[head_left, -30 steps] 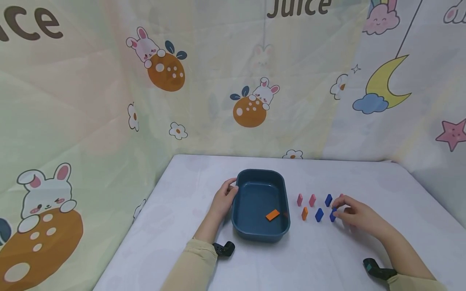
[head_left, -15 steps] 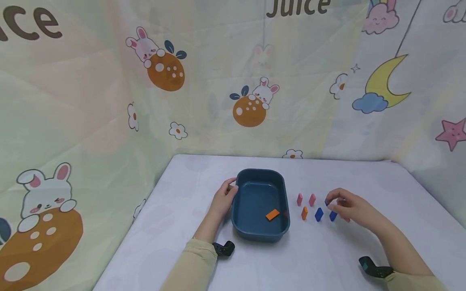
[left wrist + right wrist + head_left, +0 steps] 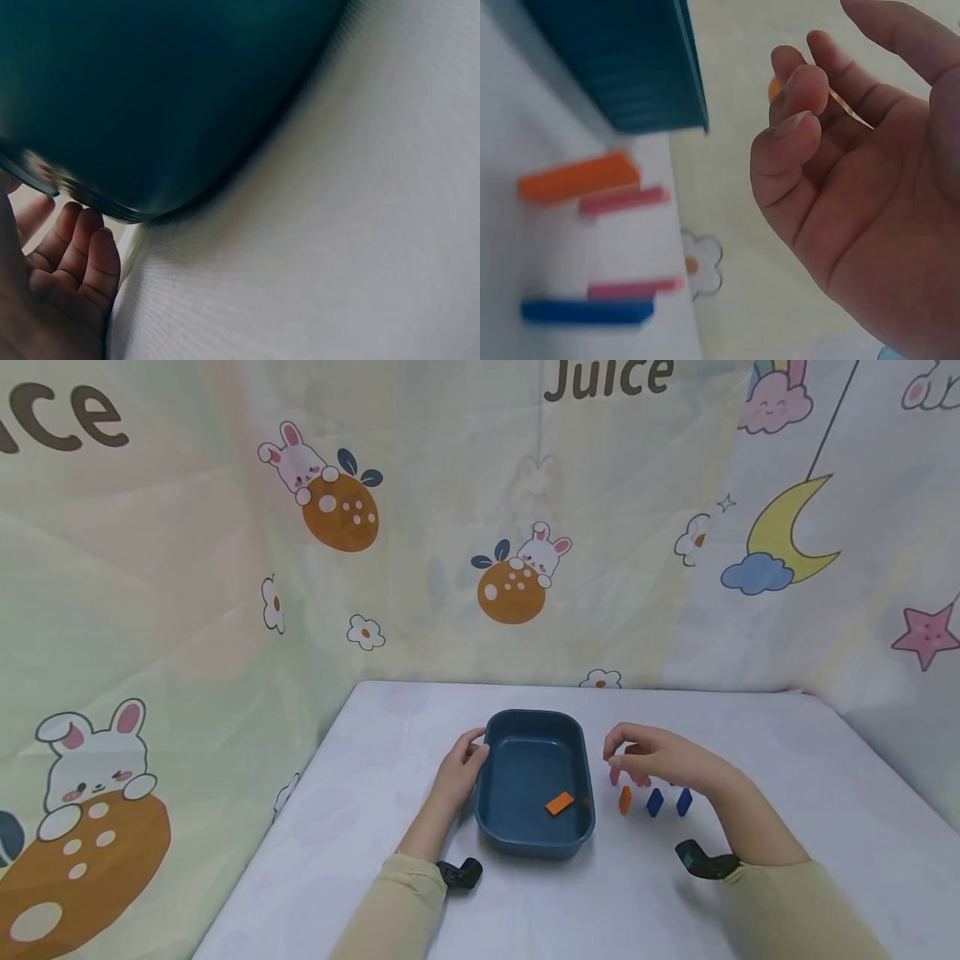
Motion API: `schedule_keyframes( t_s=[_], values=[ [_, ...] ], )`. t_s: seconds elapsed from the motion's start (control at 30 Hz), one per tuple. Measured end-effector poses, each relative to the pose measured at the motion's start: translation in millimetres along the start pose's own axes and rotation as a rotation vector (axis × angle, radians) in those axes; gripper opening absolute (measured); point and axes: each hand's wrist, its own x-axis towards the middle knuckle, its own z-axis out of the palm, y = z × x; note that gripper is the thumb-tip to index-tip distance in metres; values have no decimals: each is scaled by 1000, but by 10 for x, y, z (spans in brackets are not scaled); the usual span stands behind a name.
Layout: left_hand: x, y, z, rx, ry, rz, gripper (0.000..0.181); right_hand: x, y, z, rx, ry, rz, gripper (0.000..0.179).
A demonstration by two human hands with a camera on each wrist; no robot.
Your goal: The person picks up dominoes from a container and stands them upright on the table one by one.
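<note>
My left hand [image 3: 456, 774] grips the left side of a dark blue rectangular bin [image 3: 489, 827], thumb at the rim and fingers against its outer wall. An orange domino [image 3: 559, 803] lies flat inside. Right of the bin, my right hand [image 3: 660, 757] hovers over the back row of standing dominoes, with a pink domino [image 3: 615, 776] just below its fingertips. In the right wrist view its thumb is apart from the loosely bent fingers, and nothing shows between them. Nearer stand another orange domino [image 3: 625, 800], a blue domino [image 3: 655, 802] and a second blue domino [image 3: 684, 802]. The hand partly covers the back row.
A white cloth covers the table [image 3: 570, 910]. Behind it hangs a printed backdrop [image 3: 435, 527] with rabbits, oranges and a moon. Each wrist carries a black camera mount, one by the left sleeve [image 3: 397, 902] and one by the right sleeve [image 3: 802, 902].
My right hand has moved left, from the blue and pink dominoes on the right to above the pink dominoes nearer the bin. My left hand and the bin stay in place.
</note>
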Motion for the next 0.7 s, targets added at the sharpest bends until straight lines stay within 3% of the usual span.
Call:
schedule_keyframes(
  t_s=[0.27, 0.47, 0.7],
  values=[
    [-2, -14, -1, -11, -7, 5, 42, 421, -377, 143, -47, -179, 57, 30],
    [4, -35, 4, -15, -5, 6, 42, 788, -466, 284, 7, -373, 26, 35],
    [27, -43, 4, -20, -4, 6, 42, 1087, -497, 440, 43, -469, 133, 40]
  ],
)
